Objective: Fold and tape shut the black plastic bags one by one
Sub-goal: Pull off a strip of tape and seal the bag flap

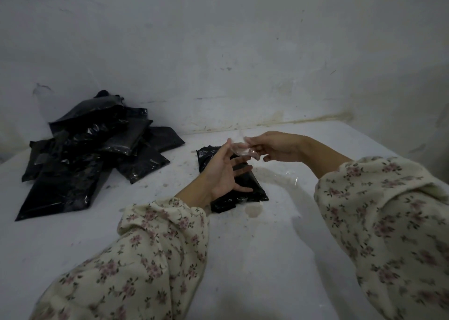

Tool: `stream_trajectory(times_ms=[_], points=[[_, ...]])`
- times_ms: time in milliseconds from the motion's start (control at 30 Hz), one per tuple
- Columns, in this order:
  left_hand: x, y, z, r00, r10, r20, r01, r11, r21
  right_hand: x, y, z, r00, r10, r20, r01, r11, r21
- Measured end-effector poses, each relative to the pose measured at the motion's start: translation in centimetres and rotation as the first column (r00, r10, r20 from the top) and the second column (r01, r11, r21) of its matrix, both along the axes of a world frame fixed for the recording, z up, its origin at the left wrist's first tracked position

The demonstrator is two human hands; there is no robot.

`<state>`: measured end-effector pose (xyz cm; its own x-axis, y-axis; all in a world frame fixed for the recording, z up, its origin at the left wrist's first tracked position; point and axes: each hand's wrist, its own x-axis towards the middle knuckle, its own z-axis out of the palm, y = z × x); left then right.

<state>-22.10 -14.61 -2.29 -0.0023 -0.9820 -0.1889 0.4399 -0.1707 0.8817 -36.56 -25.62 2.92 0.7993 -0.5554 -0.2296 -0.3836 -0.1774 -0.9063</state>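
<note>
A folded black plastic bag (252, 191) lies on the white surface in the middle, partly hidden under my left hand. My left hand (223, 171) hovers over it, palm turned right, fingers spread, with thumb and forefinger touching a strip of clear tape (243, 150). My right hand (274, 147) pinches the other end of that strip a little above the bag's far end. The tape is nearly transparent and hard to trace.
A heap of several black plastic bags (92, 149) lies at the left against the wall. A loose piece of clear tape or film (290, 177) lies on the white surface (243, 259) to the right of the bag. A stained wall stands close behind.
</note>
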Motion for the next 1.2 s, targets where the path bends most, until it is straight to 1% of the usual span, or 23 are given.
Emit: stream_trajectory(times_ms=[167,300,367,500,633,767,867,1000,1033,1133,1200], points=[[0.0,0.1,0.0,1.0,0.002,0.01,-0.002,1.0,0.0,0.5,-0.1,-0.1,0.991,-0.068,0.114,0.066,0.998,0.024],[0.3,0.3,-0.1,1.0,0.02,-0.02,-0.02,1.0,0.013,0.3,-0.3,0.0,0.975,-0.076,0.207,0.057,0.994,0.097],[0.3,0.5,-0.1,0.999,0.035,-0.028,-0.035,0.999,0.018,0.2,-0.4,0.0,0.958,-0.108,0.267,0.068,0.985,0.157],[0.2,0.8,0.3,0.998,0.039,0.046,-0.042,0.998,0.053,0.2,-0.4,0.1,0.922,-0.166,0.35,0.076,0.964,0.254],[0.0,0.9,1.0,0.987,0.064,0.149,-0.079,0.992,0.1,0.6,-0.2,0.5,0.881,-0.294,0.37,0.183,0.934,0.306],[0.6,1.2,1.7,0.978,0.084,0.19,-0.11,0.985,0.131,0.4,-0.7,1.0,0.811,-0.46,0.363,0.327,0.869,0.372],[1.1,1.7,2.0,0.966,0.108,0.237,-0.144,0.98,0.141,0.0,-1.0,1.2,0.809,-0.473,0.349,0.365,0.869,0.334],[2.3,2.6,1.9,0.948,0.099,0.303,-0.155,0.974,0.167,-0.4,-1.6,1.8,0.751,-0.548,0.369,0.404,0.823,0.399],[2.8,2.9,1.7,0.94,0.102,0.325,-0.16,0.974,0.157,-0.5,-1.6,1.9,0.763,-0.539,0.356,0.41,0.83,0.379],[3.6,3.3,1.3,0.929,0.153,0.338,-0.188,0.98,0.072,-0.2,-1.0,2.2,0.859,-0.431,0.276,0.354,0.89,0.286],[3.4,3.0,1.2,0.921,0.207,0.33,-0.217,0.976,-0.006,0.5,-0.4,2.3,0.897,-0.373,0.238,0.303,0.91,0.282]])
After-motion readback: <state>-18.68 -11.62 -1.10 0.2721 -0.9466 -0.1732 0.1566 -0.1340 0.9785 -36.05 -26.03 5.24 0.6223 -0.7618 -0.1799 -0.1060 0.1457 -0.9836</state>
